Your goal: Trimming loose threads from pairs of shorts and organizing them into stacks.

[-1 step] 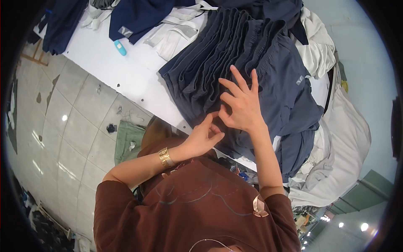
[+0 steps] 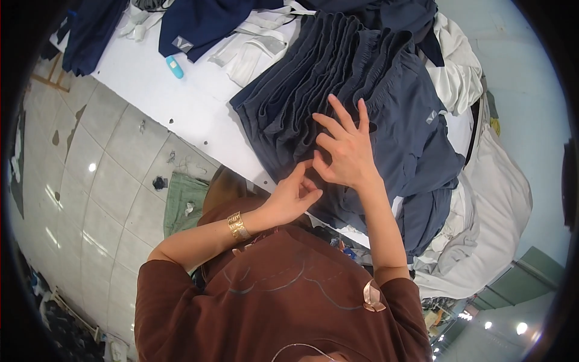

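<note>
Two bare hands work at the near edge of a stack of slate-blue garments (image 2: 338, 78) fanned out in overlapping folds on a white counter (image 2: 175, 102). The right hand (image 2: 347, 154) lies flat on the stack with its fingers (image 2: 341, 111) spread wide and gripping nothing, palm pressed to the cloth. The left hand (image 2: 292, 196), its wrist circled by a gold bracelet (image 2: 239, 226), sits just beside and below the right, its fingers curled together in a pinch at the stack's edge; whether they hold cloth or only touch it cannot be told. The top garment carries a small pale label (image 2: 431, 116) near its right side. Farther back on the counter lie a darker navy garment (image 2: 205, 24), some white folded cloth (image 2: 253, 45) and a small light-blue object (image 2: 175, 66) of a kind too small to tell. White and grey fabric (image 2: 482, 199) is heaped to the right of the stack and hangs off the counter's end. The person wears a brown short-sleeved top (image 2: 277, 301). A green cloth (image 2: 181, 202) lies on the pale tiled floor (image 2: 90, 175) to the left of the counter.
</note>
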The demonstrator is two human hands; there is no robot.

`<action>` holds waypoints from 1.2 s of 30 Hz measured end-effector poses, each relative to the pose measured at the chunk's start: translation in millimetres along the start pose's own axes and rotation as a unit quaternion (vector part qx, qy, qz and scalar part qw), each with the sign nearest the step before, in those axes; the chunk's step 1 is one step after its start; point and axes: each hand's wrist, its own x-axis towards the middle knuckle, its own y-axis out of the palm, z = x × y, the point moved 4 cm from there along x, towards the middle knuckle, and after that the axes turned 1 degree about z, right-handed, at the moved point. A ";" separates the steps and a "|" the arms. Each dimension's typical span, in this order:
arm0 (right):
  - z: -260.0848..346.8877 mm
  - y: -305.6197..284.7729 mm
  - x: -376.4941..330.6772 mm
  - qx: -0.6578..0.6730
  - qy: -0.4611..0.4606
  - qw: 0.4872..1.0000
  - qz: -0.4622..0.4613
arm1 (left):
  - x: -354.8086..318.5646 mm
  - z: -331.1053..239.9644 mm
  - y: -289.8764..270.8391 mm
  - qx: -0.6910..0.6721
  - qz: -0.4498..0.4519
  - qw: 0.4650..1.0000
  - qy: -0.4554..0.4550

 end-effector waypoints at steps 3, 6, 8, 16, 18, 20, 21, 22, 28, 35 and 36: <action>3.0 5.6 4.8 0.008 -0.028 1.000 0.001 | -4.2 -6.2 -8.1 -0.004 -0.030 1.000 -0.007; -1.6 8.7 2.2 -0.007 -0.074 0.997 0.020 | -5.5 -6.2 -14.8 -0.034 -0.045 0.998 -0.024; -5.4 7.5 -1.7 -0.016 -0.119 0.992 0.025 | -5.3 -2.6 -19.5 -0.044 -0.063 0.997 -0.022; 0.2 11.2 7.1 -0.011 -0.088 0.991 0.097 | 11.3 9.3 -32.7 -0.096 -0.129 0.987 -0.023; 0.9 17.0 10.1 -0.032 -0.103 0.990 0.091 | 10.9 9.4 -32.9 -0.094 -0.131 0.986 -0.035; 2.7 17.2 11.2 -0.049 -0.123 0.987 0.092 | 7.9 14.3 -35.1 -0.097 -0.151 0.983 -0.032; 0.9 18.1 9.6 -0.049 -0.120 0.987 0.090 | 8.0 14.2 -35.7 -0.094 -0.148 0.984 -0.033; -0.8 19.5 7.0 -0.042 -0.132 0.987 0.081 | 8.3 13.4 -37.4 -0.096 -0.155 0.983 -0.028; -10.4 24.7 -5.8 -0.046 -0.174 0.982 0.048 | 9.8 9.3 -40.9 -0.117 -0.167 0.978 -0.033; -5.2 34.5 -3.5 -0.059 -0.172 0.981 0.062 | 10.3 7.8 -44.3 -0.103 -0.178 0.978 -0.043; -4.7 38.7 -3.2 -0.075 -0.179 0.979 0.069 | 10.5 7.7 -44.7 -0.100 -0.174 0.979 -0.042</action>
